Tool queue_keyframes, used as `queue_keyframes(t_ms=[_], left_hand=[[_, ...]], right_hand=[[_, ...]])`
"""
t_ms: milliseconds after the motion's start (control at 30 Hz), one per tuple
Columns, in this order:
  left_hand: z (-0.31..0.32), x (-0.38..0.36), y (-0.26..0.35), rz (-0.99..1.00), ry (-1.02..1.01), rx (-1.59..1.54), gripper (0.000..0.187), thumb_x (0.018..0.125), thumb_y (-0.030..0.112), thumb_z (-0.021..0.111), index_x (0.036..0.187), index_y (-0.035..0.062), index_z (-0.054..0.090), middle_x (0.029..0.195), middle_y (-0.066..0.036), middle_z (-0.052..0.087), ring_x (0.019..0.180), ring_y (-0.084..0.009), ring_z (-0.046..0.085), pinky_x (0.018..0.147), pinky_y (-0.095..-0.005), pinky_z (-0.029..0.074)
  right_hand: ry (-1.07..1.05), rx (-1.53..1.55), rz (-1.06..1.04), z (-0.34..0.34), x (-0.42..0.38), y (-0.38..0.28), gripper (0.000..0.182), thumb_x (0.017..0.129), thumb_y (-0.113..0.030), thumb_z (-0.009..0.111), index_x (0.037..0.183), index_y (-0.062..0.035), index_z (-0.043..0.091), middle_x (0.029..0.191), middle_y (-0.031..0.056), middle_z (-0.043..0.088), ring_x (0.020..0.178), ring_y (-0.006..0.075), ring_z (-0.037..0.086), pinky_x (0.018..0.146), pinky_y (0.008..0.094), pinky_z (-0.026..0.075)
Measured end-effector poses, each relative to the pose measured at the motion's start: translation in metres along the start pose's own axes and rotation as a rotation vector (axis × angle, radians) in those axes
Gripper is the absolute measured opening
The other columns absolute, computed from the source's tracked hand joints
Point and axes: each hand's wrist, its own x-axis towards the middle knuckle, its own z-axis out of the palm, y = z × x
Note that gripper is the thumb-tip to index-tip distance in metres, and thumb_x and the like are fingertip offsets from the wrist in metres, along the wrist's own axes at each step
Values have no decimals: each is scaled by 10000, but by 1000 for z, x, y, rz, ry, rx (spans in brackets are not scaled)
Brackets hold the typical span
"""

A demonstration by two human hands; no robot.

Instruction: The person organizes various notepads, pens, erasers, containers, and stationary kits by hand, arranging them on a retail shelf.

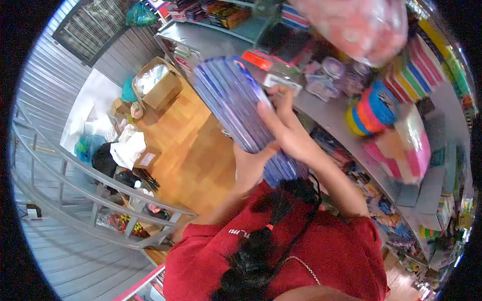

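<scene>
A thick stack of thin blue-violet packs (pixel 226 100), apparently in shiny plastic, is held in front of my chest at a slant. What the packs contain cannot be made out. My left hand (pixel 251 165) wraps round the lower part of the stack, its thumb across the edges and its other fingers hidden underneath. Against the stack's right side rests my right hand (pixel 286 123), fingers bent and gripping the edge. Just beyond the right fingertips, a clear package with a white label (pixel 282 83) lies at the shelf edge.
To the right runs a grey shelf (pixel 326 113) with colourful rolls (pixel 371 108), a pink-and-white package (pixel 401 150) and purple packaged items (pixel 326 78). At left are a curved metal railing (pixel 65 183), a cardboard box (pixel 168 90) and bags (pixel 128 148) on the wooden floor (pixel 186 145).
</scene>
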Motion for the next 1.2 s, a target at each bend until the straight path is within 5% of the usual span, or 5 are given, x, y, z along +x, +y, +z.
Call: queue_keyframes(t_ms=[233,367,733,933,1200], left_hand=[[-73,149,47,-25,130,-131,499,741,9,697,1178,-4,457,1115,-88,546,980,-170,548,847,-306,452],[-83,232,55,57,191,-193,509,763,28,682,1204,-16,431,1141,-107,531,1000,-192,540,846,-320,452],[-92,357,4,-25,149,-286,517,871,169,577,1256,-15,284,1144,-124,499,971,-214,539,797,-345,460],[-106,364,44,-297,45,350,451,917,415,424,991,-4,576,969,-156,604,785,-267,610,691,-398,485],[-126,373,54,107,54,1610,719,891,575,341,703,-52,641,738,-267,614,767,-418,614,680,-450,491]], right_hand=[[-35,-323,-154,84,175,16,344,930,-327,437,1062,-10,431,982,170,527,960,239,523,855,353,400],[-35,-598,-340,105,272,45,336,890,-305,442,971,9,532,922,287,561,916,431,536,810,455,427],[-156,-884,-88,73,387,98,325,908,-222,426,1132,-35,567,1073,213,580,1031,354,534,894,417,412],[-90,-1055,-140,71,362,97,356,915,-213,414,1189,-3,502,1096,222,554,1046,369,515,910,426,405],[41,-978,-340,57,283,41,297,885,-199,481,1120,-33,554,1085,185,569,1020,366,526,900,414,414]])
